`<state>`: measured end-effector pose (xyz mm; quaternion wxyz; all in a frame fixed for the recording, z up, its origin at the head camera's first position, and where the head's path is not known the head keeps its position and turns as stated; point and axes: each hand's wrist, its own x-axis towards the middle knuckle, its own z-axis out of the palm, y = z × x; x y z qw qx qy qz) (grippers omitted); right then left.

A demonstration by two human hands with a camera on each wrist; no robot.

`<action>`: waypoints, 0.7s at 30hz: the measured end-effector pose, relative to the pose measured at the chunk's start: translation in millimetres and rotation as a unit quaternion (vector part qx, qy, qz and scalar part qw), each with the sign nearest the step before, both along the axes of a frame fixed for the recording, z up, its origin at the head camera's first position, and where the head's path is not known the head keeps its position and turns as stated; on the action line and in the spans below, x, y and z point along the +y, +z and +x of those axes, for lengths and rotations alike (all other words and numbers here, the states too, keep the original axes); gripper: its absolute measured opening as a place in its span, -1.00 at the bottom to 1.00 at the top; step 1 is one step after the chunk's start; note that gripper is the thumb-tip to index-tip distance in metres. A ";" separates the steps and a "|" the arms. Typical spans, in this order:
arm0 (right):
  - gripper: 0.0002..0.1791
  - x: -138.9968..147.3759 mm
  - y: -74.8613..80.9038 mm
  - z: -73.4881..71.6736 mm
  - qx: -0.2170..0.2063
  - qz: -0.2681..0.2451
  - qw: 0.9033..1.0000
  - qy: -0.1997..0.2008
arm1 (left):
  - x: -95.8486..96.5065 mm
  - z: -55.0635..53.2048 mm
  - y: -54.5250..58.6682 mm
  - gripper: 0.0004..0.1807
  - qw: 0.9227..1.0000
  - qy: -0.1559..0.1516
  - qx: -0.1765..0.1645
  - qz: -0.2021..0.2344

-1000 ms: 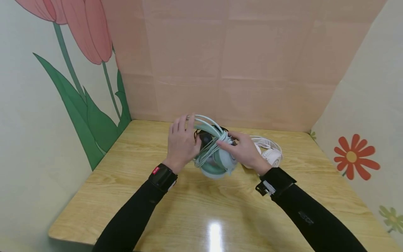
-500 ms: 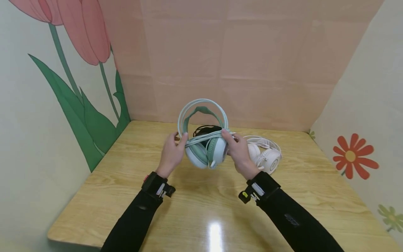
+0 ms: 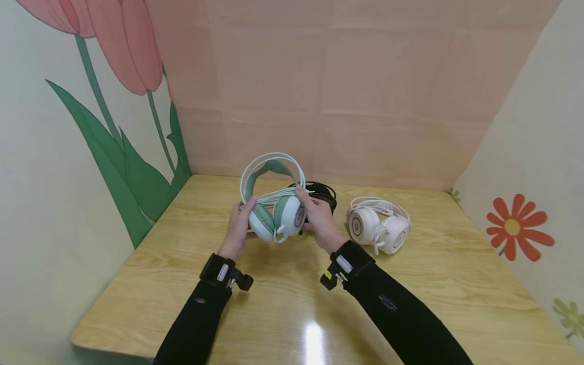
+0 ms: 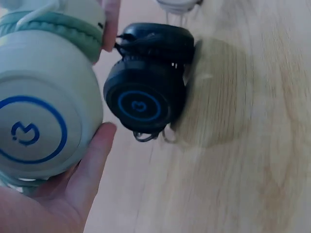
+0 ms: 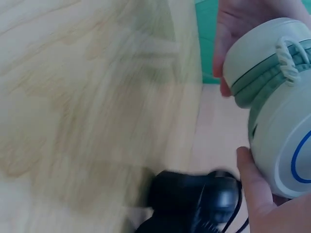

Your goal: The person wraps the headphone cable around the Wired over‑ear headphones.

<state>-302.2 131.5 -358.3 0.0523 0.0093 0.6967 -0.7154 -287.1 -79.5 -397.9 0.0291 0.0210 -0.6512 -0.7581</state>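
A pair of white-and-green headphones [image 3: 284, 215] is held off the table with its headband up and ear cups down. A bundle of pale cable wraps across it above the cups. My left hand [image 3: 236, 230] grips the left ear cup, with its thumb toward the cable. My right hand [image 3: 319, 223] grips the right cup from the other side. In the left wrist view a cup of the headphones [image 4: 43, 97] rests against the left hand [image 4: 73, 199]. The right wrist view shows the right hand [image 5: 265, 204] on the other cup.
Black headphones [image 3: 325, 193] lie on the table behind my right hand, partly hidden by it. White headphones [image 3: 393, 235] with a wound cable lie farther right. The wooden table [image 3: 150, 284] meets a pink-covered wall at the back.
The white-and-green headphones have turned headband-up, then moved left, uncovering more of the black pair. My left hand has gone from beside the headband to a grip on the left cup.
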 end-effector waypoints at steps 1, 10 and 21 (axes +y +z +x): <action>-0.04 -3.6 1.7 0.4 -0.002 0.004 1.000 0.003 | -2.3 0.2 -1.1 -0.18 1.000 0.011 0.001 0.002; -0.18 -33.8 8.7 3.7 -0.042 -0.001 0.995 0.093 | -29.9 2.4 -8.6 -0.25 0.998 0.051 -0.026 0.010; -0.32 -54.0 -20.2 8.6 -0.065 -0.029 0.988 0.134 | -53.0 -2.1 -19.2 -0.20 0.994 0.072 -0.078 0.004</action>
